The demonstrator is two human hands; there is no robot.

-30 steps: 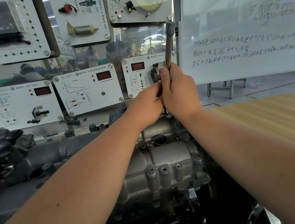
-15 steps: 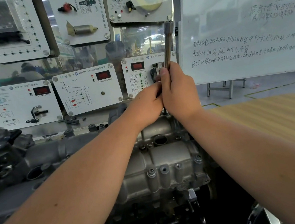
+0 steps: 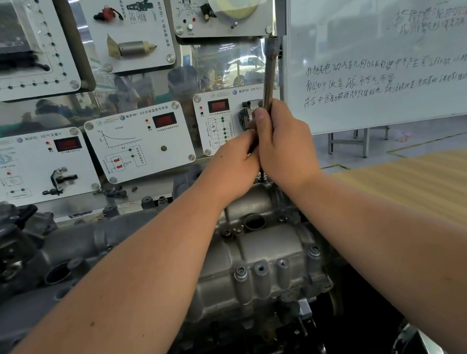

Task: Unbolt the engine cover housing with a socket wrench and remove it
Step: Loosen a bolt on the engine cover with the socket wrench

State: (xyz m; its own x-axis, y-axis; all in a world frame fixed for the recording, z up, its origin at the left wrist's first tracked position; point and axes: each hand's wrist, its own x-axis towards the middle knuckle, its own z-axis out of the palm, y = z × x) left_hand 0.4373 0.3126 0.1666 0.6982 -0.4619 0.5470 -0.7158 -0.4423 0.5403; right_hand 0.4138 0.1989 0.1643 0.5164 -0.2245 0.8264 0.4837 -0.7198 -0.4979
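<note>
Both hands are wrapped tight around the socket wrench (image 3: 268, 75). The right hand (image 3: 285, 144) curls its fingers around the shiny handle, with the thumb lying up along it. The left hand (image 3: 232, 168) sits just beside it on the left, touching it, and seems to hold the lower part of the tool. I cannot see those fingers well.

The wrench handle stands almost straight up, leaning a little to the right at the top. Its top end reaches up near the white board (image 3: 386, 40). Its bottom end is hidden behind the hands, so I cannot see the socket or the bolt.

The engine cover housing (image 3: 254, 256) is the gray metal piece right under the hands and a bit nearer. It lies longways from left to right. Its far edge is just below the fists, so the bolt is likely there.

I think the turning step is going on, and the handle must swing sideways around that low end. More bolts (image 3: 241, 271) sit along the near edge, still in place.
</note>
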